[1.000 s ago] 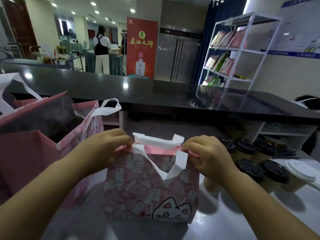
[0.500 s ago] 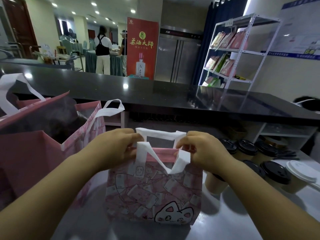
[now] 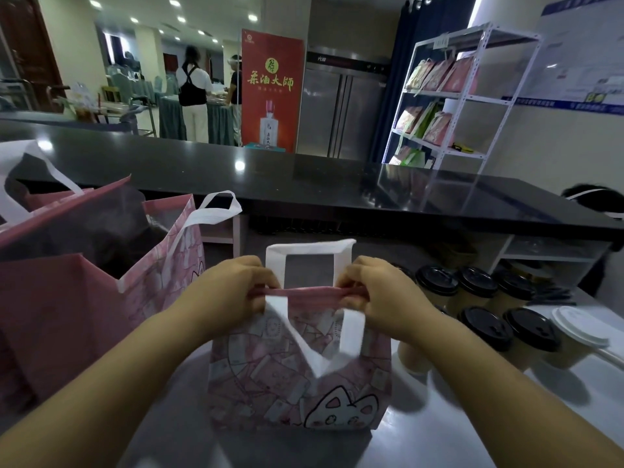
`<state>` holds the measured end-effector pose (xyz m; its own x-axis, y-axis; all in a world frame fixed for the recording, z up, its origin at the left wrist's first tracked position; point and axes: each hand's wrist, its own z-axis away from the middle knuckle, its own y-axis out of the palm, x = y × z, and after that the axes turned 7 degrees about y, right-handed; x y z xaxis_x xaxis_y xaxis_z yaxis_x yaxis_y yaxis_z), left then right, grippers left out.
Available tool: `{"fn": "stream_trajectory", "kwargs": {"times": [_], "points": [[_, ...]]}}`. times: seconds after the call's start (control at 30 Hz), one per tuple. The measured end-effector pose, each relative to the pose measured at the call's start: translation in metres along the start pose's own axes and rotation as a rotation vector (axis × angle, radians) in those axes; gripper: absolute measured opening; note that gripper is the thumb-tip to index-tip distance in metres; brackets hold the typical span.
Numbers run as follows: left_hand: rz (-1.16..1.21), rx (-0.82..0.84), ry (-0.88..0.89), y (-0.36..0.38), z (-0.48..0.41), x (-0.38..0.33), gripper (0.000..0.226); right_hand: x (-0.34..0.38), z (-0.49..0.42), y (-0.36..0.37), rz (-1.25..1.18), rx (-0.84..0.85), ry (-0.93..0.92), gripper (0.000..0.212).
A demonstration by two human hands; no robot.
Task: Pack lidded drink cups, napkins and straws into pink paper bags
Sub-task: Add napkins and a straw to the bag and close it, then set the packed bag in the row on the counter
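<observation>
Head view: the top rim (image 3: 310, 293) of a small pink bag (image 3: 270, 383) is pinched at one end by the left grip (image 3: 233, 292) and at the other by the right grip (image 3: 381, 295), with fingers curled round it. The bag is stood on the table (image 3: 439, 440) directly below both grips. One white handle (image 3: 310, 246) is raised between the grips. Black-lidded cups (image 3: 435, 282) are grouped just right of the right grip, and a larger pink bag (image 3: 60, 315) is stood left of the left grip.

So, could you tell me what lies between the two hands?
In the head view, the top edge of the pink bag runs from the left hand to the right hand, a white handle above it.
</observation>
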<state>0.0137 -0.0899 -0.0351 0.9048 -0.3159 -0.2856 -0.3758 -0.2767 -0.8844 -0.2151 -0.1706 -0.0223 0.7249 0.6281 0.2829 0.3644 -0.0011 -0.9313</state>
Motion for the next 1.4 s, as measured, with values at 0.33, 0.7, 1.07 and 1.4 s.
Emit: {"fn": "stream_trajectory", "kwargs": {"times": [0.33,0.7,1.07,1.4], "points": [[-0.028,0.054,-0.007,-0.014,0.008,0.013,0.016,-0.021,0.009,-0.012,-0.105,-0.018,0.068,0.016],[-0.049,0.019,0.033,-0.026,0.007,0.012,0.018,-0.027,0.011,-0.015,-0.051,-0.065,0.179,0.008],[0.053,-0.265,0.117,-0.101,-0.032,0.0,0.035,-0.026,-0.021,-0.083,-0.196,-0.363,0.064,0.015],[-0.052,-0.46,0.162,-0.153,-0.116,0.023,0.04,-0.023,-0.104,-0.16,-0.181,-0.561,-0.072,0.013]]}}
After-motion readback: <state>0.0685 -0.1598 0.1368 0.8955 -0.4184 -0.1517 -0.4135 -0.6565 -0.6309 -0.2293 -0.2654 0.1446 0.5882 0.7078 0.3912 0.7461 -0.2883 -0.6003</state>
